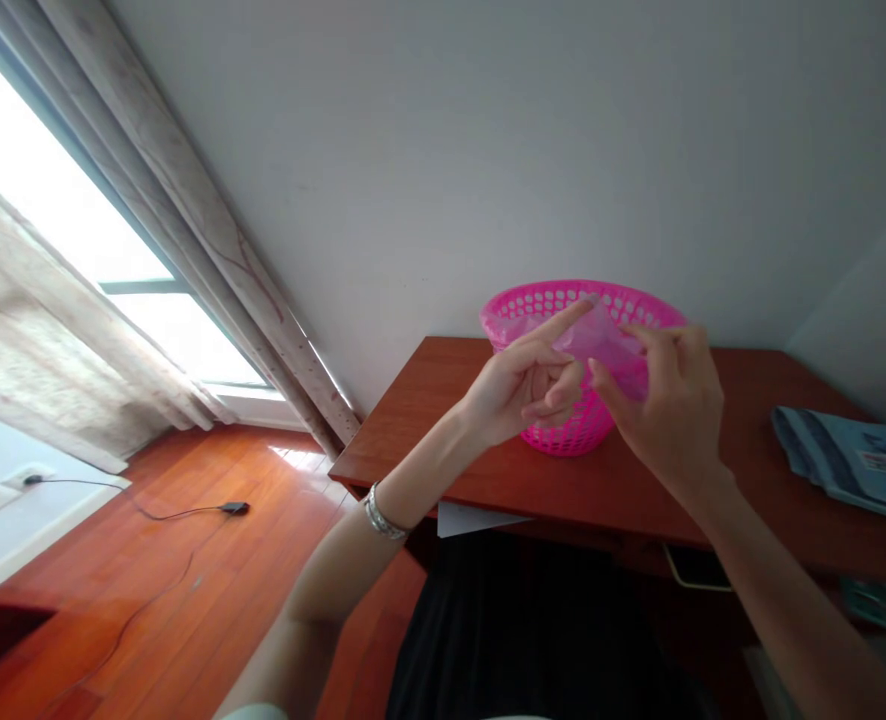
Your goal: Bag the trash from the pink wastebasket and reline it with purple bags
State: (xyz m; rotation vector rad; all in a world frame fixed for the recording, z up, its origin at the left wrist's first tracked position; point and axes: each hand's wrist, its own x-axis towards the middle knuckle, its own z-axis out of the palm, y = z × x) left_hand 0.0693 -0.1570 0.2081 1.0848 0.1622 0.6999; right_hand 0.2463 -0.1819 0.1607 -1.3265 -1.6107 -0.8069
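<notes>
A bright pink perforated basket (563,437) stands on the reddish-brown table, near the wall. A thin translucent pink plastic bag (609,345) lies at the basket's mouth and spreads over its near side. My left hand (529,385) is in front of the basket, its index finger stretched out against the bag and the other fingers curled; the curled fingers show nothing between them. At the bag's right side is my right hand (668,400), thumb and fingers apart, fingertips touching the plastic. Whether those fingertips pinch any of it is unclear.
Folded blue cloth (855,460) lies at the table's (428,400) right. White paper (473,518) sticks out beneath the front edge, with a dark flat device (698,568) farther right. Patterned curtains (210,230) hang at the left window; a cable with a black adapter (234,508) lies on the floor.
</notes>
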